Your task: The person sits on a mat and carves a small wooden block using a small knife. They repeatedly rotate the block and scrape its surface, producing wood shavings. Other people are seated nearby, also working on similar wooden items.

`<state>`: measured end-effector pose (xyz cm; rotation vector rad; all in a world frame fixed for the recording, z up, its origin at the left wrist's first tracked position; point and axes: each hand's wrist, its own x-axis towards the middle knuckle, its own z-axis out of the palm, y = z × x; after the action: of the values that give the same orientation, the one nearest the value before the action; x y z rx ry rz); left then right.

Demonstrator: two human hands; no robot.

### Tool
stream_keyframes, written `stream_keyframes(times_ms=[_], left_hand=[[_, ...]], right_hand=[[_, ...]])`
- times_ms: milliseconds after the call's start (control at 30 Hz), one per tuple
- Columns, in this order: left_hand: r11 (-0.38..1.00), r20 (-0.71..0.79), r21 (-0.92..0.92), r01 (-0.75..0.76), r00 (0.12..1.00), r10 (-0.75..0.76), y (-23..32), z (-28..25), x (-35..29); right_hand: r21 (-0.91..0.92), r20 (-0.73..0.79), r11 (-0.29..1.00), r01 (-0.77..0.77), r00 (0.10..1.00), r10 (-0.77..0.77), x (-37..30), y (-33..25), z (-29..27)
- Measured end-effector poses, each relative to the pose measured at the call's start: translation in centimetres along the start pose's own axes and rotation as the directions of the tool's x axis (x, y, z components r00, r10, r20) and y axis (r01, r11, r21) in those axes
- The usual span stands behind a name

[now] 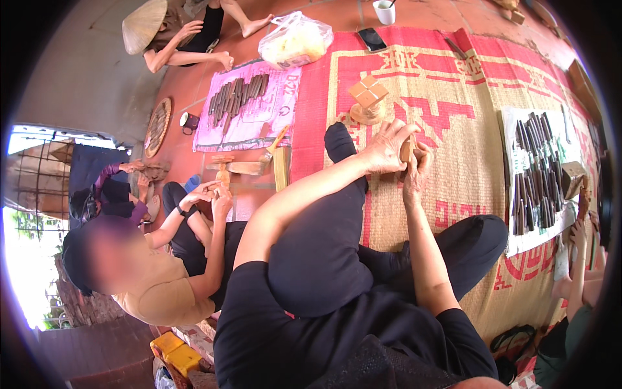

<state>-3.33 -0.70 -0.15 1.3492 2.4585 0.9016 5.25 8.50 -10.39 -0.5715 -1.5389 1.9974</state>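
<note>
My left hand (387, 147) and my right hand (418, 170) meet above the patterned mat, in front of my bent knee. Between their fingers is a small flat brown piece (407, 151), apparently wood; the fingers cover much of it. Just beyond my left hand stands a wooden stand (368, 111) with a round base. Its square brown top (367, 91) shows pale crossing lines.
The red and straw mat (427, 194) lies under my legs. At right, a white sheet (521, 243) bears several dark sticks (538, 175); more sticks (236, 97) lie on a pink sack (278, 107). A phone (372, 39), a plastic bag (295, 42) and a cup (385, 11) are farther off. Co-workers sit around.
</note>
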Motion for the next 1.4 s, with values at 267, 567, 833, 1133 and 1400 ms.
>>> stream_keyframes(times_ms=[267,567,833,1133,1400], left_hand=[[1.0,0.035,0.006,0.008,0.999,-0.008,0.0,-0.1,0.3],[0.996,0.002,0.041,-0.085,0.996,0.085,-1.3,0.2,0.5],[0.999,0.0,-0.004,-0.038,0.999,0.038,-0.6,-0.1,-0.1],[0.999,-0.024,0.033,-0.042,0.999,0.043,-1.2,0.1,-0.4],[0.999,-0.015,0.006,-0.047,0.999,0.047,-0.6,0.2,0.1]], right_hand=[[0.136,0.172,0.991,-0.007,0.985,-0.017,0.7,0.3,-1.9],[0.089,0.077,0.992,-0.092,0.993,0.085,2.2,2.5,-6.1],[0.108,0.154,0.994,-0.006,0.988,-0.011,-0.1,-0.5,-2.0],[0.14,0.024,0.986,-0.091,0.996,0.088,0.9,-0.8,-3.9],[0.138,0.005,0.986,-0.095,0.995,0.096,2.2,1.4,-3.1]])
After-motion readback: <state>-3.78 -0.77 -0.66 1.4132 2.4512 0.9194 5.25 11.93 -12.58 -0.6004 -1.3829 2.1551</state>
